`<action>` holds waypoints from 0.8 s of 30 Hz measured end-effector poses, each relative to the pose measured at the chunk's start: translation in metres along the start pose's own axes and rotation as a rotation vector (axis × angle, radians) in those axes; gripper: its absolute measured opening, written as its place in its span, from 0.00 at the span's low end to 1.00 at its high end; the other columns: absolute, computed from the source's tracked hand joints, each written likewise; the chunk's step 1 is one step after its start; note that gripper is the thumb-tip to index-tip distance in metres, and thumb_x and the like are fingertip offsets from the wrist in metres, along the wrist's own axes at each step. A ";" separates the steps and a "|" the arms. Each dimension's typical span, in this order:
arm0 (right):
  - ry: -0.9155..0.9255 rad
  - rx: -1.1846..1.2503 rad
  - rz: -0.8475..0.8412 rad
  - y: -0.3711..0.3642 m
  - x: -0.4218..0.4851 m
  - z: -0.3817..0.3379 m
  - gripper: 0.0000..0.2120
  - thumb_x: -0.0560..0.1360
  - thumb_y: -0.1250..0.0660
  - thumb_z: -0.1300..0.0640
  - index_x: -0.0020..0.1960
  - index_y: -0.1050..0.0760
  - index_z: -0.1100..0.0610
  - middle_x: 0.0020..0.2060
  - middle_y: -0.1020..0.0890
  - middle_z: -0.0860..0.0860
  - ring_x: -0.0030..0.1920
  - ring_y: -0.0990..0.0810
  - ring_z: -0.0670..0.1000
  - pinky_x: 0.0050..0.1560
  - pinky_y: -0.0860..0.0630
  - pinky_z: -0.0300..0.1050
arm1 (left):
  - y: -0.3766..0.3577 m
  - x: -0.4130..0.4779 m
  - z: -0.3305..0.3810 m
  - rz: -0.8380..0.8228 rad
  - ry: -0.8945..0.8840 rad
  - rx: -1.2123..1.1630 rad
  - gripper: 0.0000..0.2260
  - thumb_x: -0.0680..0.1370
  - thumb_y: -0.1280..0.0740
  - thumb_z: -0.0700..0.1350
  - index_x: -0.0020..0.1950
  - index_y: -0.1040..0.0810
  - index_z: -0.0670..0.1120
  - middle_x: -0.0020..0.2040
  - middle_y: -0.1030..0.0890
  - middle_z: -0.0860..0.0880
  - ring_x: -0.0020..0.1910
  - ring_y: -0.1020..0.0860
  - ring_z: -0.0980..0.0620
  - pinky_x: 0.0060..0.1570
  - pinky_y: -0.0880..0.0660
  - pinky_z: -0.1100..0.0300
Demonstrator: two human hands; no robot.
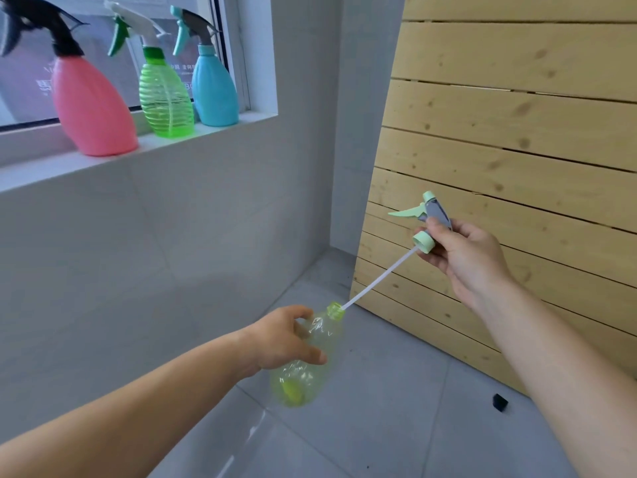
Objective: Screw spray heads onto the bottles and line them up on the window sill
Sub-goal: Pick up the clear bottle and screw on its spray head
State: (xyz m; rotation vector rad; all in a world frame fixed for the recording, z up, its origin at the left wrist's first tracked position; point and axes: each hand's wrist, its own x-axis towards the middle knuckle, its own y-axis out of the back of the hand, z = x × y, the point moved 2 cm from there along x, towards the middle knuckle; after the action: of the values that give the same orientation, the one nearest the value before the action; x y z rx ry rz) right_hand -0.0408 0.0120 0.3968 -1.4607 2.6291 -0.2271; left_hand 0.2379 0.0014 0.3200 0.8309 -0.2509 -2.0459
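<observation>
The clear yellow-green bottle [305,357] is held out over the grey tiled floor [379,408], tilted so its open neck [335,310] points up and to the right. The left hand [286,339] is wrapped around the bottle's upper body, fingers closed on it and covering part of its side; the plastic there looks dented, and a yellow patch shows through near the base, too blurred to make out.

The spray head [427,222], pale green and grey, is clamped in the right hand [462,257], well apart from the bottle. The thumb and fingers hide much of its body, leaving the trigger, the nozzle and the screw collar showing. Its white tube [379,279] slants down to the left, and the tip sits right at the bottle's mouth; whether it has gone inside is hard to tell.

Up on the window sill [103,160] three bottles stand upright in a row with heads fitted: a pink bottle [93,112] with a black head, cut off at the top-left edge of the frame, a ribbed green bottle [165,98] just beside it, and a blue bottle [213,88] partly behind the green one.

A slatted wooden panel [517,132] leans against the wall on the right. A small black object [499,402] lies on the floor near it, too small to identify.
</observation>
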 end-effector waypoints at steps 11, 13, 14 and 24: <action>-0.035 -0.172 -0.394 -0.044 -0.038 0.029 0.09 0.77 0.32 0.63 0.57 0.23 0.63 0.48 0.14 0.61 0.44 0.16 0.51 0.52 0.17 0.52 | -0.003 -0.015 0.024 -0.126 -0.170 -0.274 0.18 0.71 0.20 0.47 0.59 0.17 0.55 0.48 0.15 0.46 0.47 0.15 0.53 0.52 0.17 0.59; -0.036 -0.206 -0.440 -0.046 -0.037 0.030 0.09 0.79 0.34 0.62 0.58 0.24 0.63 0.48 0.14 0.60 0.45 0.16 0.51 0.52 0.17 0.52 | -0.004 -0.018 0.025 -0.153 -0.174 -0.329 0.19 0.71 0.21 0.48 0.61 0.17 0.53 0.47 0.15 0.46 0.49 0.15 0.49 0.60 0.19 0.48; -0.040 -0.220 -0.465 -0.047 -0.037 0.031 0.10 0.79 0.35 0.61 0.59 0.24 0.63 0.47 0.14 0.59 0.45 0.16 0.52 0.50 0.17 0.51 | -0.005 -0.019 0.025 -0.164 -0.177 -0.343 0.19 0.72 0.21 0.47 0.62 0.17 0.52 0.46 0.15 0.48 0.49 0.15 0.48 0.62 0.21 0.45; -0.002 -0.283 -0.606 -0.051 -0.034 0.033 0.12 0.78 0.34 0.62 0.62 0.27 0.60 0.48 0.14 0.56 0.48 0.16 0.53 0.49 0.18 0.48 | -0.002 -0.018 0.024 -0.189 -0.187 -0.373 0.16 0.76 0.23 0.47 0.64 0.17 0.51 0.49 0.16 0.47 0.48 0.17 0.50 0.61 0.21 0.47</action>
State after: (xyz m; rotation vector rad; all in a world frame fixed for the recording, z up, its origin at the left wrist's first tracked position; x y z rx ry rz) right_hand 0.0256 0.0121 0.3750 -2.3185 2.2039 0.1017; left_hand 0.2277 0.0140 0.3459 0.4469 0.1110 -2.2562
